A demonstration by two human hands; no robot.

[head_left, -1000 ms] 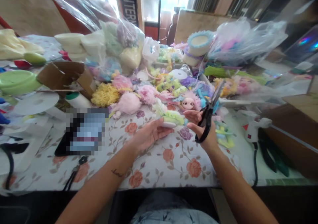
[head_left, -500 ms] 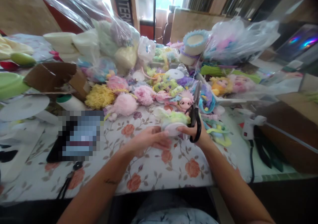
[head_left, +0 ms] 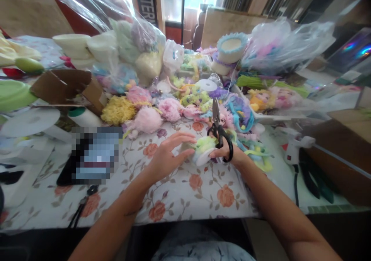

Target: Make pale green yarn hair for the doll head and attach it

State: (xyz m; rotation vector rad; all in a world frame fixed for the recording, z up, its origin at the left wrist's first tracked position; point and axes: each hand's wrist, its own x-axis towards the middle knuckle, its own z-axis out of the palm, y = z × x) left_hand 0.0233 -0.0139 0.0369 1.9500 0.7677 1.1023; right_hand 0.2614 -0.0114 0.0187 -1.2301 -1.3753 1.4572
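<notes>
One bare right hand [head_left: 227,149] grasps black-handled metal scissors [head_left: 216,112] and a fluffy pale-green, white-based piece [head_left: 203,157] inward of the floral tabletop's [head_left: 179,199] near edge; the left hand's [head_left: 167,155] fingers spread beside it.

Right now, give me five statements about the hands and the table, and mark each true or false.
1. The right hand holds black-handled scissors. True.
2. The scissors' blades point toward the person's body. False: they point away from it.
3. A white disc with pale green fluff is in the right hand's grip. True.
4. The pink fluffy ball lies left of the yellow fluffy bundle. False: the ball lies to the bundle's right.
5. The left hand is between the pixelated screen and the white disc. True.
</notes>
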